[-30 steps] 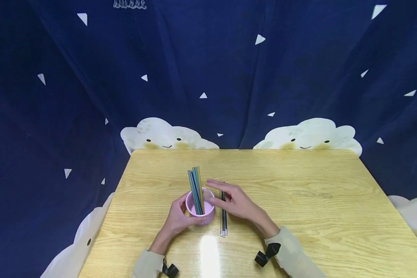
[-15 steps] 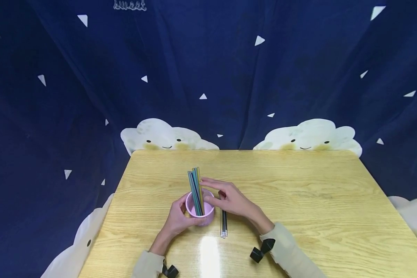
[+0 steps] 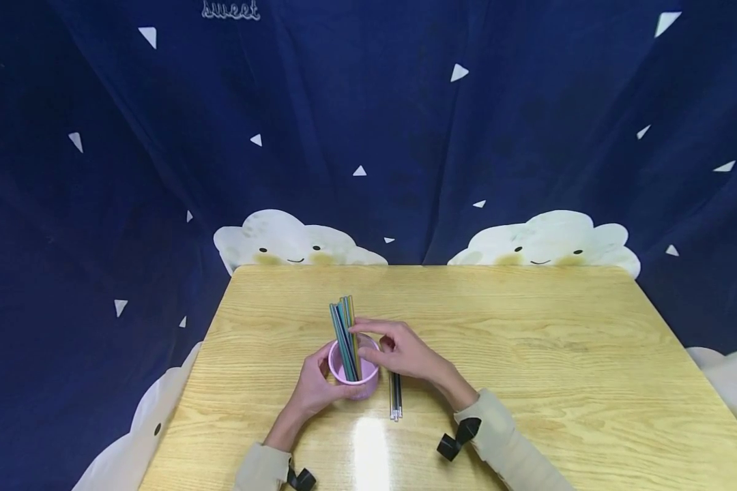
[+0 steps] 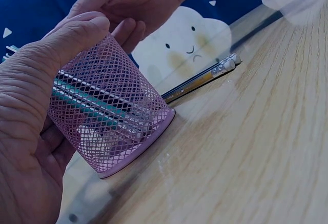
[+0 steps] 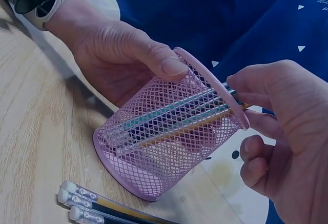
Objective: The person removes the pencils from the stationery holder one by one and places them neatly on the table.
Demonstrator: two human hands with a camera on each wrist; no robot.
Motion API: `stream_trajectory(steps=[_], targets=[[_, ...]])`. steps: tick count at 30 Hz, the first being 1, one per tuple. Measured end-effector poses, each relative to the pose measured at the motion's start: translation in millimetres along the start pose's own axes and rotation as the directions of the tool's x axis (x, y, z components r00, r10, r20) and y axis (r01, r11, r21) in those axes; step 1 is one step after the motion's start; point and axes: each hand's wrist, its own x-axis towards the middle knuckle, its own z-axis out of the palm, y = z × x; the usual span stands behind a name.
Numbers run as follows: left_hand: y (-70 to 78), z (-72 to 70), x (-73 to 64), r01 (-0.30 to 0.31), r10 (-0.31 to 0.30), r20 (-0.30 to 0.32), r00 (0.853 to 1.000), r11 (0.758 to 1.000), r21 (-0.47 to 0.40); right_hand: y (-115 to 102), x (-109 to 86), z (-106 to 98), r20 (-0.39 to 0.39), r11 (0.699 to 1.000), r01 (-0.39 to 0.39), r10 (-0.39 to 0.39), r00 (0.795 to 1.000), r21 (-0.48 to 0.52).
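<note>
My left hand (image 3: 316, 389) grips a pink mesh pencil cup (image 4: 118, 96), with the thumb over its rim. Several pencils (image 3: 342, 327) in teal, dark and yellow lean inside the cup, eraser ends down. My right hand (image 3: 408, 351) reaches over the rim from the right. Its fingertips touch the upper part of these pencils, and the thumb points into the cup mouth beside the yellow one. In the right wrist view the other fingers curl loosely and the rim partly hides the contact. Outside the cup, loose pencils (image 5: 97, 203) lie on the table, partly under the right hand.
The wooden table (image 3: 559, 354) runs back to a dark blue curtain (image 3: 368, 102) printed with white clouds and triangles. A bright reflection (image 3: 370, 453) lies on the table in front of the cup. Black wrist cameras (image 3: 457, 440) sit at both cuffs.
My right hand has moved left, from beside the cup to the pencils standing in it. Those pencils have shifted slightly. The left hand and cup have stayed in place.
</note>
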Motion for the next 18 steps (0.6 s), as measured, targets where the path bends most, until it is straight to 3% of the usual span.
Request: stream_trajectory(steps=[18], targets=[[0.2,-0.4,-0.1,0.003,-0.003,0.014,1.000,1.000,-0.009,-2.3,-0.2,1.0,0.020,0.999,-0.036,0.036,0.999,0.015]])
